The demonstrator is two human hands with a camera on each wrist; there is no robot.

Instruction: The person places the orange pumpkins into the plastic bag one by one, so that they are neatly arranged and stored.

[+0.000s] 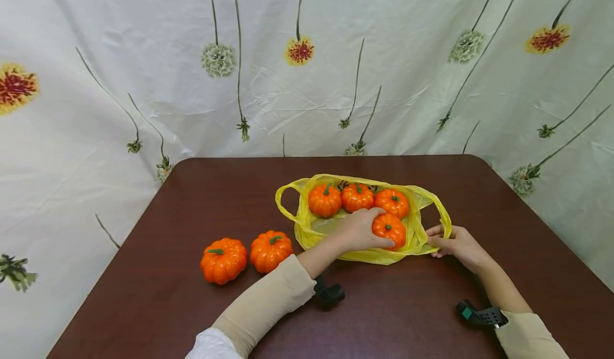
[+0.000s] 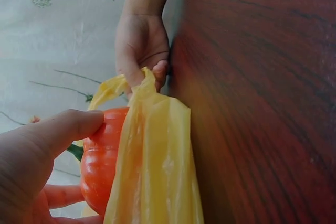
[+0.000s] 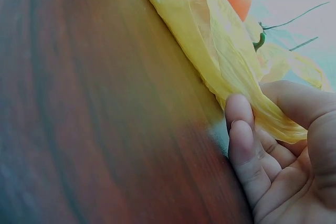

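Left hand [image 1: 362, 231] grips a pumpkin [image 1: 389, 234], probably light, slick, best side-held; right hand [image 1: 457, 246] pinches the bag [image 1: 374, 257] at four o'clock.

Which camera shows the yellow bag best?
The head view: it shows the bag from end to end, with pumpkins inside, though the left hand hides some. The left wrist view shows one side close up, cut off below; the right wrist view, only the part near the right hand.
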